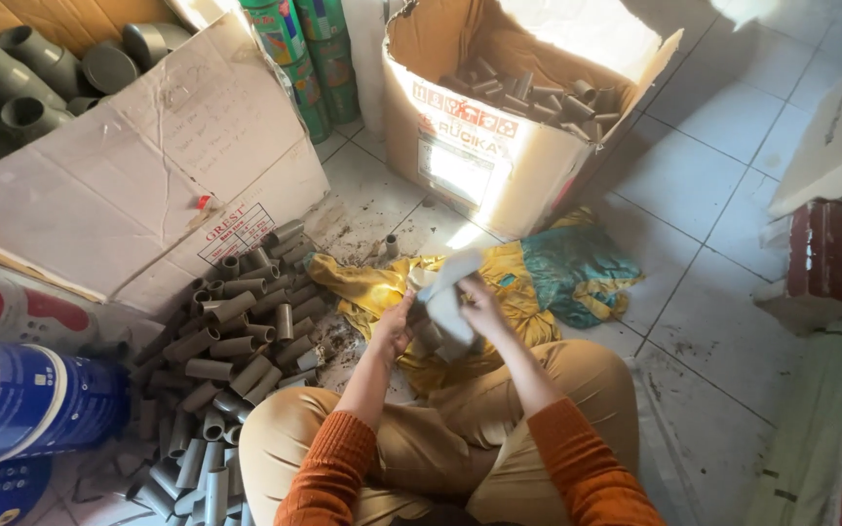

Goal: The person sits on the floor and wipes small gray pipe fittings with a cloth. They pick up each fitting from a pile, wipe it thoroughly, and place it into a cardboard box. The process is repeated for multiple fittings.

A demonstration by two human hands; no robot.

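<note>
At frame centre, the seated person's left hand (394, 326) grips a short grey pipe piece (428, 336) while the right hand (479, 304) clutches a pale cloth (450, 292) against it, seemingly mid-wipe, above the yellow rag (372, 282).

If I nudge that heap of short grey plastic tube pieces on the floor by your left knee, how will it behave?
The heap of short grey plastic tube pieces would probably scatter: the pieces lie loose, pointing every way. Being round, single pieces would likely roll on the tiled floor. They look hollow, so probably light and stiff.
</note>
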